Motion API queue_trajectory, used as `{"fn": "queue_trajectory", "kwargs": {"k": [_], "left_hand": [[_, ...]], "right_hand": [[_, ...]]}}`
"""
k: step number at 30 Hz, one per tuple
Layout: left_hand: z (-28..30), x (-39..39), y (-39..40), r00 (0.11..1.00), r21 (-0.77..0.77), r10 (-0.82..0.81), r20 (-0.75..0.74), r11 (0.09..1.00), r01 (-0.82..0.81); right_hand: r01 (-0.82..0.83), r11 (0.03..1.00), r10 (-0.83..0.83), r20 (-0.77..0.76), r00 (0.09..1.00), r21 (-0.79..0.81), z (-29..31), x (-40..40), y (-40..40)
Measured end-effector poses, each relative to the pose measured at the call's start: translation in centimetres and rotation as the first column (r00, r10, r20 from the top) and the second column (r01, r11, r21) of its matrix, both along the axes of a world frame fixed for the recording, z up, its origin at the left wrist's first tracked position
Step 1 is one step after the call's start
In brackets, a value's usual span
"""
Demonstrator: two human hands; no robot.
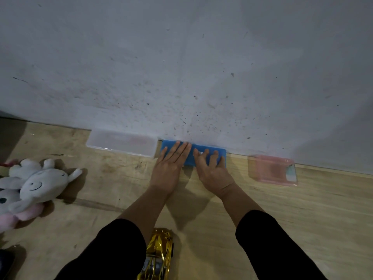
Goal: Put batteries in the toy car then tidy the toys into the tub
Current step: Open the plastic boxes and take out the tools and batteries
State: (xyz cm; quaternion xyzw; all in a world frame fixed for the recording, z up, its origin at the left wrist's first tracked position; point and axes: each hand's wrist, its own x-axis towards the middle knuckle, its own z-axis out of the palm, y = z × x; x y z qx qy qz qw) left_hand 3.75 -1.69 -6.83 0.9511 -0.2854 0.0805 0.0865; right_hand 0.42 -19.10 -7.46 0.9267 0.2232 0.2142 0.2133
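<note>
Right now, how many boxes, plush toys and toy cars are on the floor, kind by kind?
Boxes: 3, clear box, blue box under both hands, pink box
Plush toys: at least 2, white plush, another plush cut off by the frame edge
Toy cars: 1, gold car
Total: 6

flat box (203,155) at the floor's (302,219) far edge against the wall (181,57), both hands (171,164) on it, clear case (121,142) just left, small tub (272,170) right, plush toys (34,186) far left, toy car (159,253) at near edge
</note>
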Motion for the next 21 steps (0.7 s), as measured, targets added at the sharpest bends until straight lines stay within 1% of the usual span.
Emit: {"fn": "queue_trajectory", "kwargs": {"k": [3, 5, 8, 10, 12, 16, 18, 21], "left_hand": [[-0.1, 0.0, 0.0, 0.999, -0.034, -0.005, 0.05, 0.999, 0.007], [0.0, -0.1, -0.2, 0.995, -0.046, 0.003, 0.098, 0.999, 0.001], [0.1, -0.4, -0.3, 0.975, -0.016, 0.06, 0.213, 0.998, -0.058], [0.3, -0.5, -0.5, 0.961, 0.014, 0.093, 0.26, 0.995, -0.1], [0.5, -0.8, -0.7, 0.955, 0.018, 0.122, 0.27, 0.991, -0.132], [1.1, -0.9, -1.0, 0.964, 0.03, 0.142, 0.223, 0.988, -0.152], [1.3, -0.7, -0.9, 0.964, 0.046, 0.139, 0.228, 0.987, -0.153], [1.5, -0.4, -1.0, 0.957, 0.065, 0.157, 0.244, 0.982, -0.178]], "right_hand": [[-0.032, 0.999, 0.032, -0.015, 0.999, -0.019, 0.4, 0.2, -0.1], [-0.047, 0.999, 0.047, -0.028, 0.998, 0.011, 0.7, 0.2, -0.2], [0.01, 0.989, -0.006, -0.029, 1.0, 0.146, 1.8, 0.6, -0.5], [0.04, 0.971, -0.031, -0.039, 0.999, 0.236, 2.9, 0.9, -0.7], [0.054, 0.957, -0.048, -0.029, 0.998, 0.284, 3.8, 0.9, -0.8], [0.096, 0.938, -0.109, 0.02, 0.994, 0.334, 4.0, -1.5, -0.6], [0.099, 0.942, -0.095, -0.028, 0.995, 0.32, 3.2, -3.2, -0.2], [0.144, 0.944, -0.101, -0.155, 0.983, 0.296, 1.9, -4.3, 0.3]]}}
